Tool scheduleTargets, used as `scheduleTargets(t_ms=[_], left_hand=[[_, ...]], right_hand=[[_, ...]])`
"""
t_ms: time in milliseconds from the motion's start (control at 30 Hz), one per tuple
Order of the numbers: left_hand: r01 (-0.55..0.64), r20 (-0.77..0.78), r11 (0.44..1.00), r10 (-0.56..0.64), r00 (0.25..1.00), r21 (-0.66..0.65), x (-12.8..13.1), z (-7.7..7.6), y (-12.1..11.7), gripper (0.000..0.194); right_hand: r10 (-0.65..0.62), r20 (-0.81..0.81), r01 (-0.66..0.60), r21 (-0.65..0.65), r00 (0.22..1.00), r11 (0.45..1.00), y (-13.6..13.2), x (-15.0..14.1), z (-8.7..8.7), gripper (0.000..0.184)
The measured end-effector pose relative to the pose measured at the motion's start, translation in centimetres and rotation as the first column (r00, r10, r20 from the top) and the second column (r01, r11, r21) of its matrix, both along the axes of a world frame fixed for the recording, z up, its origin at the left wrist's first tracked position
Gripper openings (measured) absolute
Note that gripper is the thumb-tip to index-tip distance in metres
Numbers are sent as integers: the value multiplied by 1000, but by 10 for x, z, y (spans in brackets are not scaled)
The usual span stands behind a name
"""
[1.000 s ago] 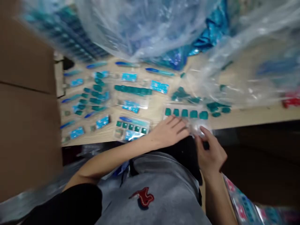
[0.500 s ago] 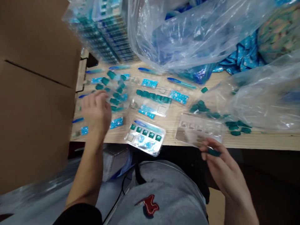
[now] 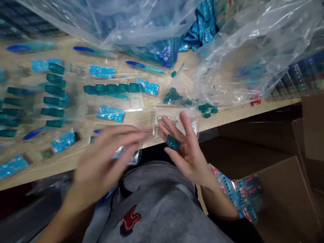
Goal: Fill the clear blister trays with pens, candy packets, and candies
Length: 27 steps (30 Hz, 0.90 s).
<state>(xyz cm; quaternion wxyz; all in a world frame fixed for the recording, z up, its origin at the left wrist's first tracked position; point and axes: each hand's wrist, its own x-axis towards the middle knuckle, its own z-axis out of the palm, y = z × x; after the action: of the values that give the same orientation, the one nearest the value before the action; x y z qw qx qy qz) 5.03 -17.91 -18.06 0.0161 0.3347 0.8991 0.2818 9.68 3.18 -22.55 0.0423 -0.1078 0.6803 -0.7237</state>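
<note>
My right hand (image 3: 188,153), palm up with its fingers spread, holds a small dark teal plastic piece (image 3: 173,142) at the fingers. Just behind those fingers, a clear plastic tray (image 3: 158,123) with moulded hollows lies at the table's front edge. My left hand (image 3: 108,158) is smeared by motion, but its fingers look stretched out and the thumb stands apart; I see nothing in it. Beneath it, a filled tray (image 3: 135,157) is mostly hidden. Loose teal pieces (image 3: 172,95) lie in a small heap beyond the clear tray.
On the wooden table (image 3: 141,119) at left lie rows of teal pieces (image 3: 54,91), blue patterned packets (image 3: 110,113) and blue pens (image 3: 144,66). Large clear bags (image 3: 215,71) line the back. An open cardboard box (image 3: 286,192) with packed sets (image 3: 243,192) stands below right.
The view has swung to the right. My left hand has left the rows of teal pieces and come close to my right hand, whose fingers have opened out around the teal piece.
</note>
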Motion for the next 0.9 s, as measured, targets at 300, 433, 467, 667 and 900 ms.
scheduleTargets(t_ms=[300,433,467,667,900], left_hand=[[117,207,973,-158,965,197,3,-19,53,16],[72,396,975,-153,905,211,6,-25,52,11],[70,432,975,-157,888,210,6,-25,51,9],[91,610,962,-236,757,259,-4,-20,48,8],[2,689,948,-233,686,318,-12,-17,44,10]], right_hand=[[-114,-3,113,129,993,985,10,20,-14,71],[-171,-108,194,274,979,942,15,27,-19,49],[-162,-148,201,304,976,931,17,27,-18,41],[-131,-307,229,309,943,923,21,18,-13,11],[-129,-393,278,350,910,894,16,17,-10,10]])
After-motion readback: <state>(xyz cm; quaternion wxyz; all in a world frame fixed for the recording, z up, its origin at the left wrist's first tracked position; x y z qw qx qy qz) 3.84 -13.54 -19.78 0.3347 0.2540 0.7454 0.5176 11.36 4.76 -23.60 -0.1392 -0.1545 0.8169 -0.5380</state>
